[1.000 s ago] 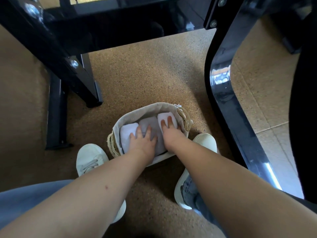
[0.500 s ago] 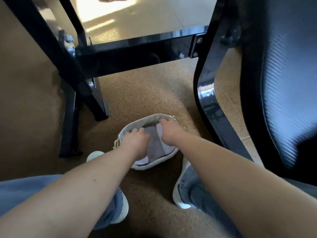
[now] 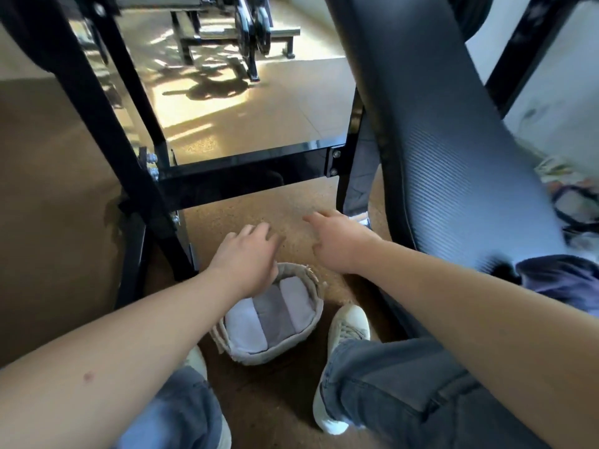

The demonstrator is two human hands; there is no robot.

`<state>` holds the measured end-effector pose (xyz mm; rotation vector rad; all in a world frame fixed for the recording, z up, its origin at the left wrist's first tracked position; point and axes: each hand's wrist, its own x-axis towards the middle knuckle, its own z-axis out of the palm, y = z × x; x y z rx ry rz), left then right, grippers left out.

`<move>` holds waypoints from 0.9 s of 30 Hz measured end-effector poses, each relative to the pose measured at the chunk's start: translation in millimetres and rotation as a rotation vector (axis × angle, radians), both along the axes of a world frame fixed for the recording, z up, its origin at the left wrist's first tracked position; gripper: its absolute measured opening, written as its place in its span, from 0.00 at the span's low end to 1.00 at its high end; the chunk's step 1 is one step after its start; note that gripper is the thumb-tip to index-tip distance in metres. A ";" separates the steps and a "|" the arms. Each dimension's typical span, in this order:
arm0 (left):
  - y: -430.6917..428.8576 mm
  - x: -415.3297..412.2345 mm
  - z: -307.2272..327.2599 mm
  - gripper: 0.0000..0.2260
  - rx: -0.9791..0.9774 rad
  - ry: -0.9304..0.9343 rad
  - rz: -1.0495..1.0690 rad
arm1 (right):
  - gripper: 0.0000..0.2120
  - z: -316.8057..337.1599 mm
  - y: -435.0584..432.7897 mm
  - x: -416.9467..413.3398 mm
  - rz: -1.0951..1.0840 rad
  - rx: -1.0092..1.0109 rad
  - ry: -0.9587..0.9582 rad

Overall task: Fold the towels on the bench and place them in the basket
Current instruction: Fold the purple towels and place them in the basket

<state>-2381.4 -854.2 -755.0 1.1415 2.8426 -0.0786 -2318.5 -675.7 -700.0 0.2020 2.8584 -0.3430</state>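
Observation:
A small cloth-lined woven basket (image 3: 312, 314) stands on the floor between my feet. Three folded towels lie side by side in it: a white towel (image 3: 244, 327) on the left, a grey towel (image 3: 275, 314) in the middle, a pale pink towel (image 3: 296, 301) on the right. My left hand (image 3: 248, 256) hovers above the basket's far rim, fingers loose and holding nothing. My right hand (image 3: 337, 241) is raised to the right of it, fingers relaxed, also holding nothing. The padded black bench (image 3: 453, 157) slopes up at the right.
A black steel frame (image 3: 246, 171) with a crossbar and legs stands just beyond the basket. My white shoes (image 3: 348, 322) flank the basket. Crumpled cloth (image 3: 570, 280) lies on the bench at the right edge. Gym equipment (image 3: 252, 30) stands far back on the sunlit floor.
Both hands have lifted out of the basket and off the towels, rising and moving forward. The camera has tilted up, showing more of the bench and the room.

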 end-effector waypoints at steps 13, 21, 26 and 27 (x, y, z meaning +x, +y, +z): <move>58.7 46.6 88.9 0.27 0.403 0.120 -0.230 | 0.27 119.7 69.0 112.5 0.076 0.213 0.215; 140.6 83.8 110.1 0.27 0.418 0.171 -0.489 | 0.32 160.2 153.0 177.8 0.097 0.520 -0.007; 190.0 106.0 117.3 0.27 0.407 0.162 -0.586 | 0.34 169.4 185.8 203.9 0.097 0.588 -0.140; 198.6 109.7 117.0 0.27 0.403 0.154 -0.606 | 0.34 168.7 191.0 207.1 0.098 0.580 -0.155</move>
